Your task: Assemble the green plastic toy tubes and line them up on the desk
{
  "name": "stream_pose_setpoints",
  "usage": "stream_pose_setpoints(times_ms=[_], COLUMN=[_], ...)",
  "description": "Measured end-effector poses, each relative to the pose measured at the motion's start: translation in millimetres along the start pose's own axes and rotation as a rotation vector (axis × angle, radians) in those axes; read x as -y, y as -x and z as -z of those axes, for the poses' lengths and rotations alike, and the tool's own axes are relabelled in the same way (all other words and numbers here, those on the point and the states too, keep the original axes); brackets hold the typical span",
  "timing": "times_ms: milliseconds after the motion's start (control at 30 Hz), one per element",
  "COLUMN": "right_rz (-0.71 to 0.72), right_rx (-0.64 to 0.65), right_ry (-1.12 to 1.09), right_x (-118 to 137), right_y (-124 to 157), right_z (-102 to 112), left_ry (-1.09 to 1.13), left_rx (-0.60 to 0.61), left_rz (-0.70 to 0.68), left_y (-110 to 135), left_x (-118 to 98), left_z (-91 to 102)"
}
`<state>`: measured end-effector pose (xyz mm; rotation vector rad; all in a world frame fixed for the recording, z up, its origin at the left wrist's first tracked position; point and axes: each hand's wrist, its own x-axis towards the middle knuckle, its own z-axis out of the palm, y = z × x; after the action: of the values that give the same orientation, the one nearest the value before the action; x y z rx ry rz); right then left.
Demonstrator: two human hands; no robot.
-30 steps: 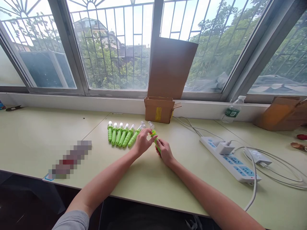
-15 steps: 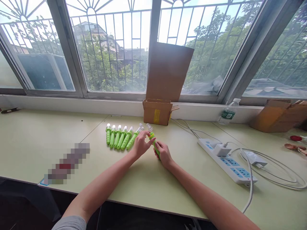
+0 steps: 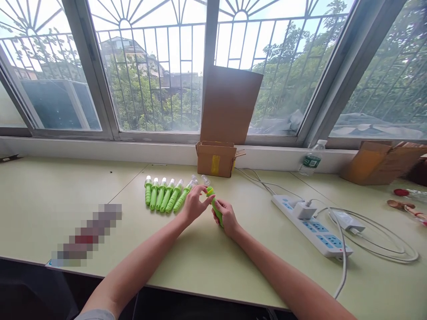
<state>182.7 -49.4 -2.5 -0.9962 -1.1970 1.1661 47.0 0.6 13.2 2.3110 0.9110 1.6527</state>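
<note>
My right hand (image 3: 225, 216) is wrapped round the lower body of a green plastic stick with a clear tip (image 3: 211, 194), held just above the table. My left hand (image 3: 193, 204) pinches the upper end of the same stick with thumb and forefinger. Just left of my hands, several matching green sticks with clear caps (image 3: 163, 198) lie side by side in a row on the pale green table (image 3: 50, 200).
A small open cardboard box (image 3: 215, 158) stands by the window sill with a cardboard sheet (image 3: 230, 104) leaning behind it. A white power strip (image 3: 312, 226) with plugs and cables lies to the right. A water bottle (image 3: 312, 158) and another cardboard box (image 3: 376, 162) sit further right.
Both hands keep their grip on the green stick. The view has tilted slightly, so everything sits a little lower and further left in the picture.
</note>
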Motion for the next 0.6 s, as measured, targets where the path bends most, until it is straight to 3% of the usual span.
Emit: stream_pose_setpoints(times_ms=[200,600], right_rz=[0.050,0.230], right_rx=[0.056,-0.113], right_ry=[0.062,0.367], right_x=[3.3,-2.4], right_y=[3.9,5.2], right_z=[-0.4,-2.2], left_ry=[0.064,-0.011], left_rx=[-0.012,-0.068], left_rz=[0.011,-0.040], left_y=[4.4,5.7], left_x=[-0.4,-7.0], left_z=[0.4,2.0])
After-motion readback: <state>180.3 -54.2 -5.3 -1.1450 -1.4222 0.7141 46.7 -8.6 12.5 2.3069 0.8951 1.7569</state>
